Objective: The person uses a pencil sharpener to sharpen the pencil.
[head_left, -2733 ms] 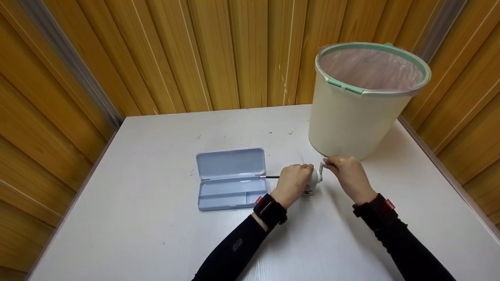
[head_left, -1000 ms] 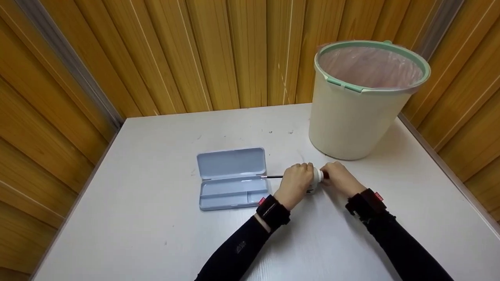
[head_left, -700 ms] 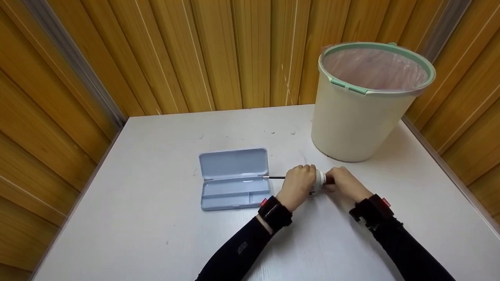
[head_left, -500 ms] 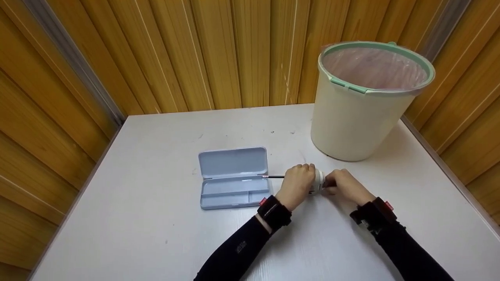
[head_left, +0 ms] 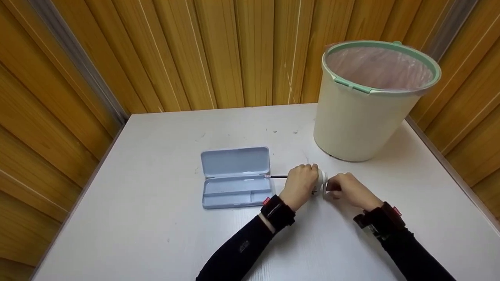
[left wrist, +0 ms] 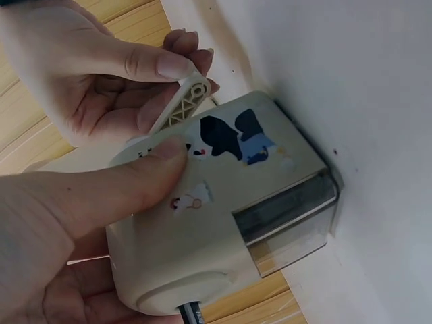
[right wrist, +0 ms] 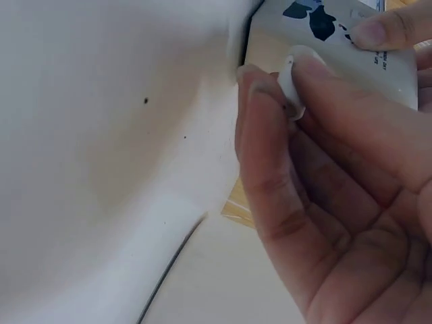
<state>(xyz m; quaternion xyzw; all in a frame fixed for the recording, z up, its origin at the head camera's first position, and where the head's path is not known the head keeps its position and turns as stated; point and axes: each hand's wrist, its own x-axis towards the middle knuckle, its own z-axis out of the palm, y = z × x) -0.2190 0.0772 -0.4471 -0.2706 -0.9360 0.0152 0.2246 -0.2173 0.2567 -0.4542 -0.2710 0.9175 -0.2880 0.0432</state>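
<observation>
A: Where is the pencil sharpener (head_left: pixel 321 182)?

B: Just right of the frame's centre in the head view, on the white worktop (head_left: pixel 156 218), between the two hands. The left hand (head_left: pixel 299 185) wraps its body, thumb pressed on the stickered side, probably to keep it from shifting.

A: And the right hand (head_left: pixel 347 190)?

B: It pinches the crank handle (left wrist: pixel 181 102) between thumb and fingers, at the sharpener's right end.

A: Why is the pencil (head_left: pixel 276 176) lying flat?

B: It enters the sharpener's left end, so only its tail shows, pointing at the open blue pencil case (head_left: pixel 235 177).

A: What do the wrist views add?

B: The left wrist view shows the clear shavings drawer (left wrist: pixel 290 223) and cartoon stickers, hidden from the head camera. Only the head view shows the lined waste bin (head_left: pixel 363 117) at upper right.
</observation>
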